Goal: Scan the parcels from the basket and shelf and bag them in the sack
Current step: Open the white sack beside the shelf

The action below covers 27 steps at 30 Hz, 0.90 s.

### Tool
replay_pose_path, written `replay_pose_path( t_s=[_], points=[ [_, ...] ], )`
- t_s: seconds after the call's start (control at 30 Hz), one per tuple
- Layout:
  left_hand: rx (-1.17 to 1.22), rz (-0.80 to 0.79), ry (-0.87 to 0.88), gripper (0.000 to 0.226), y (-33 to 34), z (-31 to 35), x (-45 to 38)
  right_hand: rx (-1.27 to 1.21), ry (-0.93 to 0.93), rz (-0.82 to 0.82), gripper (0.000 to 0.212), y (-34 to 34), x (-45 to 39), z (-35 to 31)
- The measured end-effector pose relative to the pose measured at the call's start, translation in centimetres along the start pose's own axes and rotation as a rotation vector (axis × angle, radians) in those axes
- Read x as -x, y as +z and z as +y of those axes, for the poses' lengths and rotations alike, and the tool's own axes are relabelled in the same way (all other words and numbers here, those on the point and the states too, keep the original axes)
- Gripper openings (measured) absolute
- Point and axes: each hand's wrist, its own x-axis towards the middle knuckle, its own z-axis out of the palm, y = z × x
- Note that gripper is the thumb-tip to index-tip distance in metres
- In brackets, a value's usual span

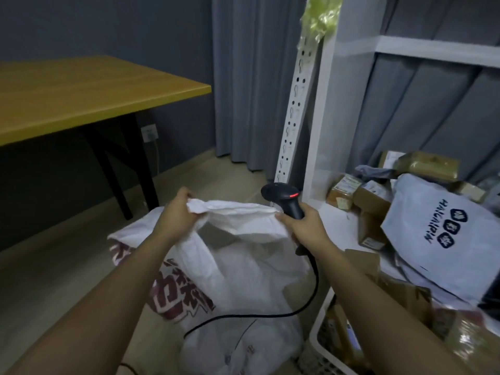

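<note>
Left hand (178, 212) pinches the left side of the sack (238, 266) rim, fingers curled over the folded white edge. Right hand (305, 226) grips the scanner (284, 198) handle, and its fingertips also catch the right side of the rim; the two hands hold the mouth stretched between them. Scanner head points up and left, red light lit on top. Its black cable (270, 315) drops from the handle and loops across the front of the sack.

Sack stands on the floor, white with red print on the left face, mouth partly open, contents not discernible.

Parcels (370, 196), brown boxes and a grey mailer (443, 234), lie piled on the lower shelf (332, 212) at right. White basket (319, 334) sits just right of the sack, more boxes in it.

Yellow table (81, 93) at left, well apart.
</note>
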Motion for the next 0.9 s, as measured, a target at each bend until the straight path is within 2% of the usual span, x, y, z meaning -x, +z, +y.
replay_pose_path(
  t_s=[0.07,0.13,0.23,0.3,0.37,0.47,0.5,0.57,0.63,0.67,0.73,0.9],
  points=[
    [-0.277,0.068,-0.049,0.057,1.1,-2.2,-0.8,-0.001,0.049,-0.057,0.023,0.0,-0.8,-0.1],
    [-0.547,0.18,-0.003,0.076,2.4,-3.7,-1.2,0.01,0.086,-0.1,0.027,0.8,-1.5,0.0],
    [-0.698,0.37,0.287,0.09,4.6,-3.7,-0.8,-0.027,0.141,-0.11,0.022,3.0,-2.5,0.6],
    [-0.744,0.372,0.521,0.095,6.2,-3.0,0.4,-0.07,0.189,-0.092,0.015,4.5,-3.1,0.9],
    [-0.795,0.273,0.617,0.095,7.4,-2.5,1.2,-0.127,0.234,-0.122,0.015,5.5,-3.3,1.0],
    [-0.96,0.091,0.517,0.103,8.7,-3.3,0.3,-0.274,0.282,-0.2,0.017,6.1,-3.1,1.0],
    [-1.0,0.034,0.473,0.096,9.0,-3.5,-0.2,-0.337,0.286,-0.217,0.017,6.1,-3.0,1.0],
    [-0.98,0.021,0.457,0.056,9.5,-3.9,-1.1,-0.4,0.254,-0.196,0.02,5.9,-3.1,1.4],
    [-0.875,-0.015,0.354,0.028,9.7,-3.8,-1.8,-0.29,0.184,-0.094,0.028,5.2,-3.2,2.4],
    [-0.796,-0.024,0.275,0.024,9.9,-3.7,-2.1,-0.218,0.144,-0.036,0.034,4.7,-3.2,3.1],
    [-0.625,0.059,0.17,0.022,9.6,-3.3,-2.5,-0.138,0.086,0.035,0.044,3.8,-2.9,4.8],
    [-0.231,0.118,-0.077,0.041,7.4,-2.3,-3.7,-0.053,0.035,0.068,0.058,4.2,-2.7,7.9]
  ],
)
